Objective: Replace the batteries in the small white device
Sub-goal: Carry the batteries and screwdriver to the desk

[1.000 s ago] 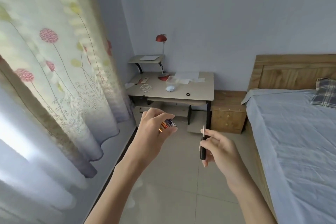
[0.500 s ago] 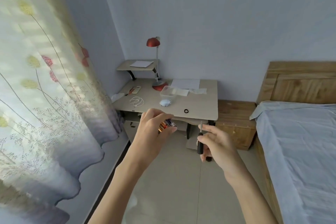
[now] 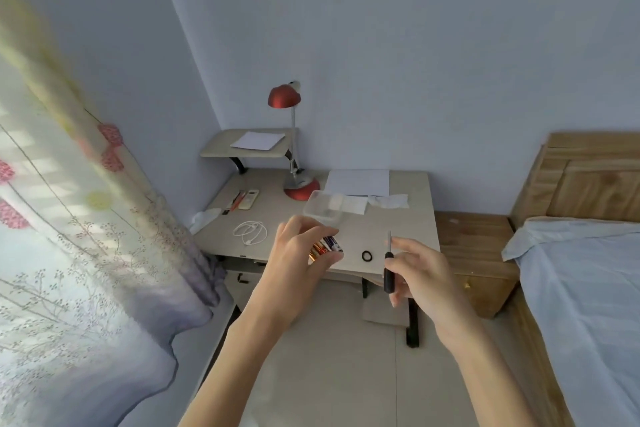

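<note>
My left hand (image 3: pixel 298 253) is closed around several batteries (image 3: pixel 325 247) with gold and purple wrapping, held in front of the desk's near edge. My right hand (image 3: pixel 420 274) grips a small screwdriver (image 3: pixel 388 265) with a black handle, its thin shaft pointing up. The beige desk (image 3: pixel 408 229) stands ahead in the corner. The small white device that lay near the clear box is hidden behind my left hand. A clear plastic box (image 3: pixel 323 206) sits mid-desk beyond my left hand.
On the desk lie a red lamp (image 3: pixel 289 149), papers (image 3: pixel 358 182), a white coiled cable (image 3: pixel 250 232), a black ring (image 3: pixel 367 256) and a remote (image 3: pixel 250 199). A wooden nightstand (image 3: pixel 474 253) and bed (image 3: pixel 585 305) are right; a flowered curtain (image 3: pixel 69 236) hangs left.
I have come closer to the desk, which now looks larger and nearer. Both hands keep their hold and now overlap the desk's front edge; the white device is covered by my left hand.
</note>
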